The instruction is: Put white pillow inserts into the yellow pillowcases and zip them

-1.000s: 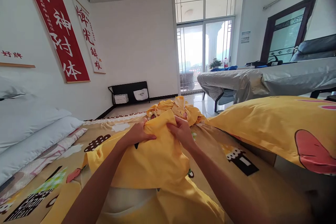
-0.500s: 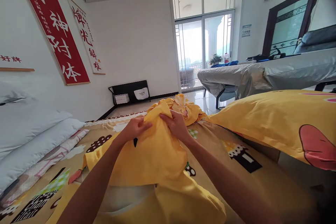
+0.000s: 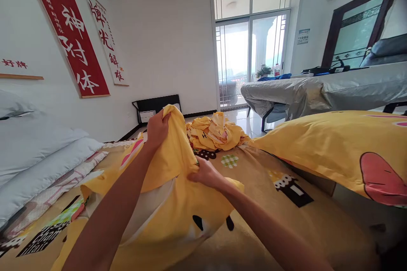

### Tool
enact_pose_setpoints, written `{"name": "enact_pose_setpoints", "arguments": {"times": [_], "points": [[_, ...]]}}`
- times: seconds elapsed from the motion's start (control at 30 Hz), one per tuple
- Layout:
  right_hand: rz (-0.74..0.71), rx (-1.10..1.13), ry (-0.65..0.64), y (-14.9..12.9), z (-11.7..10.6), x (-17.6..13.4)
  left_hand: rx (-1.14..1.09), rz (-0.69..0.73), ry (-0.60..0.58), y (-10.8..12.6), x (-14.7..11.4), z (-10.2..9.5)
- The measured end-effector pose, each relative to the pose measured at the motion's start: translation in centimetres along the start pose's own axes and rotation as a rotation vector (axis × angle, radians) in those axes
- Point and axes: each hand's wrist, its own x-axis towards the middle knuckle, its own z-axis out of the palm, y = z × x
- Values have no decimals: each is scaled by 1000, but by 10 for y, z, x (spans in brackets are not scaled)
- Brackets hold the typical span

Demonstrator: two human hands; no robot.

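Observation:
A yellow pillowcase (image 3: 171,152) with dark printed marks spreads over the bed in front of me. My left hand (image 3: 158,129) is closed on its upper edge and holds that corner raised. Lower and to the right, my right hand (image 3: 206,172) grips a bunched fold of the same pillowcase, its fingers partly hidden by the cloth. Something whitish (image 3: 152,207) shows inside the pillowcase opening; I cannot tell whether it is a pillow or the lining. Part of the pillowcase is hidden behind my left forearm.
Crumpled yellow fabric (image 3: 219,133) lies at the bed's far edge. A plump yellow pillow (image 3: 321,148) is on the right, and white pillows (image 3: 47,156) are stacked on the left. Beneath is a brown patterned bedsheet (image 3: 263,216). A table under a silvery cover (image 3: 286,89) stands beyond.
My left hand has risen up and left with the pillowcase edge. My right hand has moved down, so the hands are further apart and the whitish inside shows more.

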Motion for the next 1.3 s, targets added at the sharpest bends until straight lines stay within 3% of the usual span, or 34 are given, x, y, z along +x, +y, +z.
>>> {"name": "enact_pose_setpoints", "arguments": {"times": [0.07,0.17,0.33,0.43,0.53,0.6,0.7,0.8,0.9,1.03,1.1,1.2,1.3], "points": [[-14,28,-50,23,1,-10,211,-6,69,-7,2,-12],[-59,67,9,55,-2,-22,372,-11,102,-12,8,-29],[-229,-58,345,81,10,-38,494,21,119,-11,28,-51],[-220,-85,437,93,26,-43,566,32,70,-7,34,-56],[-143,-32,426,112,34,-40,520,69,42,0,32,-58],[-91,71,387,127,27,-37,447,95,5,6,30,-60],[-4,322,307,145,9,-36,391,138,-2,13,32,-66],[96,581,280,152,3,-41,361,228,63,15,38,-74],[143,585,173,150,10,-47,360,332,134,13,44,-82],[163,278,-32,138,-6,-46,352,349,162,9,43,-87],[154,140,-9,125,-29,-42,307,315,129,10,40,-85],[8,197,133,91,-54,-35,198,298,81,23,33,-71],[-169,273,160,50,-42,-27,41,315,68,43,28,-48]]}}
